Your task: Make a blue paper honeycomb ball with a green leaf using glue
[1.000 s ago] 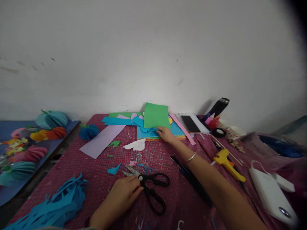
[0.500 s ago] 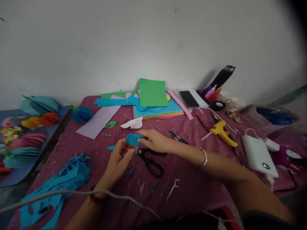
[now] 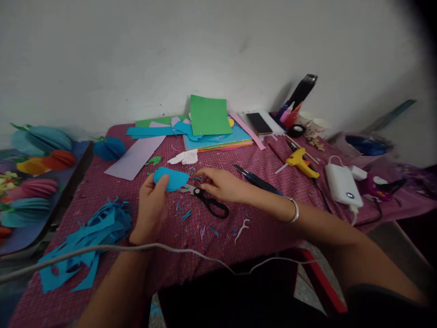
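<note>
My left hand (image 3: 152, 207) pinches a blue paper piece (image 3: 172, 179) with a rounded outline between thumb and fingers. Just right of it, black-handled scissors (image 3: 215, 207) lie on the cloth, their blades pointing toward the paper and partly behind it. Over the scissors' pivot end hovers my right hand (image 3: 221, 183), its fingers apart with nothing visible between them. Whether it touches the scissors I cannot tell. Small blue paper scraps (image 3: 186, 214) are scattered below the blades. A crumpled white piece (image 3: 184, 157) rests beyond the hands.
Blue paper offcuts (image 3: 92, 237) are heaped at the left. Farther back are a green sheet (image 3: 210, 116), a lilac sheet (image 3: 136, 157) and a phone (image 3: 258, 123). At right lie a utility knife (image 3: 256, 179), yellow glue gun (image 3: 301, 160) and white power bank (image 3: 343, 184). A cable (image 3: 164, 247) crosses in front.
My right hand has let go of the blue paper and moved slightly right, its fingers spreading. My left hand has taken the paper alone and shifted left. The view has shifted too.
</note>
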### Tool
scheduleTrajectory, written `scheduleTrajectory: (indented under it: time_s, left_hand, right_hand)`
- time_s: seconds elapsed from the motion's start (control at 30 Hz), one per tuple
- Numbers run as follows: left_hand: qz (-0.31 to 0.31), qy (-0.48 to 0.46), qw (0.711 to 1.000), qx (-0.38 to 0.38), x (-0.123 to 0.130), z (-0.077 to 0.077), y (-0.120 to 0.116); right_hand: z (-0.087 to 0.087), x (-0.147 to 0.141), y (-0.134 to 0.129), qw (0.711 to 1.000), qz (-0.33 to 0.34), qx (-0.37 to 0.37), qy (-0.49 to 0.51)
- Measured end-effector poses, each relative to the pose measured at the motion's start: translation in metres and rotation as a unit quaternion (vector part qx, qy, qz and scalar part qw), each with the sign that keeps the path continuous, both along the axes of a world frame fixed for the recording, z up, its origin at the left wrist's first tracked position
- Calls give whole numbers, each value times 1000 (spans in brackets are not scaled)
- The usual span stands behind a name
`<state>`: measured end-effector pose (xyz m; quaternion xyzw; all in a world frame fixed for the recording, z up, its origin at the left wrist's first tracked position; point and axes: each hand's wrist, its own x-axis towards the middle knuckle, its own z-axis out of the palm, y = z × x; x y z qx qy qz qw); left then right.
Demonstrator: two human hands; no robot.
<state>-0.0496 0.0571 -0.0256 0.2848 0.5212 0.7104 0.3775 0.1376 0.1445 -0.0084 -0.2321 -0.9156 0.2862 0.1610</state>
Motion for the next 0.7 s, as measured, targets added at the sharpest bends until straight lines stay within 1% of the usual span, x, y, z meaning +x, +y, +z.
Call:
scheduleTrajectory:
  time_s: [0.03,0.1,0.17,0.23,0.3,0.4,0.53,0.63,0.7]
  left_hand:
    - [15,-33,999,10,-4,0,1]
    - [19,-85,996,21,-12,1,4]
    - [1,-124,992,15,-19,2,4]
    - [-24,-152,988,2,-23,3,3]
    - [-66,-165,984,-19,-23,2,2]
    - [-156,-149,975,-44,-18,-5,4]
    - [-263,-77,960,-56,-10,-20,6]
    - [-300,-41,951,-63,-10,-25,4]
    - [-308,-31,948,-66,-12,-25,2]
  right_hand:
    - [-3,7,-2,999,-11,29,-22]
    - [-8,21,-8,993,-27,86,-70]
    - [-13,31,-17,985,-43,122,-111]
    - [-16,34,-26,980,-68,132,-132]
    - [-19,33,-33,978,-89,132,-135]
    - [-24,31,-37,974,-95,154,-133]
    - [-32,35,-31,974,-86,173,-117]
    - [-37,37,-22,976,-61,182,-103]
    - [-39,36,-17,976,-45,192,-95]
